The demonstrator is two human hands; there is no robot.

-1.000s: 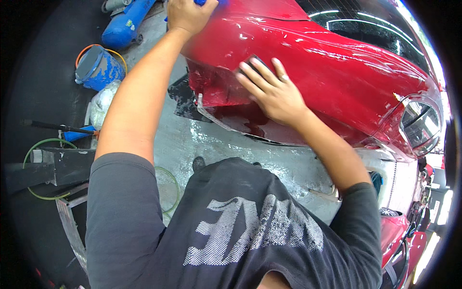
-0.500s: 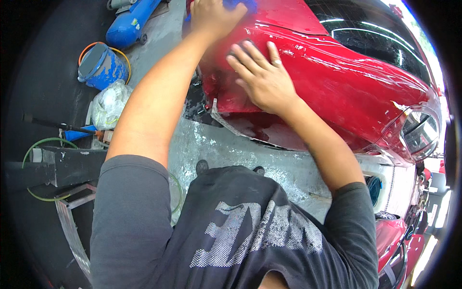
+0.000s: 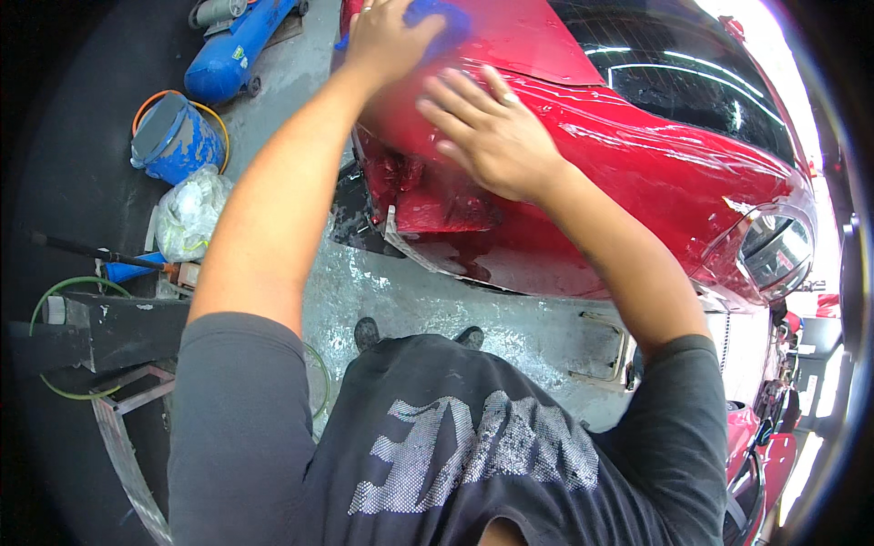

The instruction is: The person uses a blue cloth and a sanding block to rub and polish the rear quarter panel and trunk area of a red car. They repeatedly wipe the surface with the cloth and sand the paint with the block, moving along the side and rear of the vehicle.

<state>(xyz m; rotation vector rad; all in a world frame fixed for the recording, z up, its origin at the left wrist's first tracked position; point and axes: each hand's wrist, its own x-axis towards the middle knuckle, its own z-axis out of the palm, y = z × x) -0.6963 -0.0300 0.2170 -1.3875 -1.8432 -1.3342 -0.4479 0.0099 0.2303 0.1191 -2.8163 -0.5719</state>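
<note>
A red car (image 3: 628,182) with a wet, glossy body panel fills the upper right. My left hand (image 3: 387,41) is at the top, pressing a blue cloth (image 3: 442,32) onto the car's bodywork; its fingertips are partly hidden. Lower and to the right, my right hand (image 3: 496,132) lies flat over the red panel with fingers stretched out, a ring on one finger. Whether its palm touches the paint cannot be made out. Below my hands, the car's corner shows an exposed, uncovered area (image 3: 437,205) with a pale, torn-looking edge (image 3: 396,232).
Along the left stand a blue compressor tank (image 3: 218,68), a blue bucket (image 3: 173,141) with an orange hose, and a plastic bag (image 3: 193,214). A dark metal beam (image 3: 132,328), green hose and metal frame (image 3: 127,455) lie lower left. A flat frame (image 3: 605,350) rests on the floor.
The view has shifted, so the car sits a little lower and further left. More of the blue cloth shows. My right hand has moved slightly up the panel, closer to the left.
</note>
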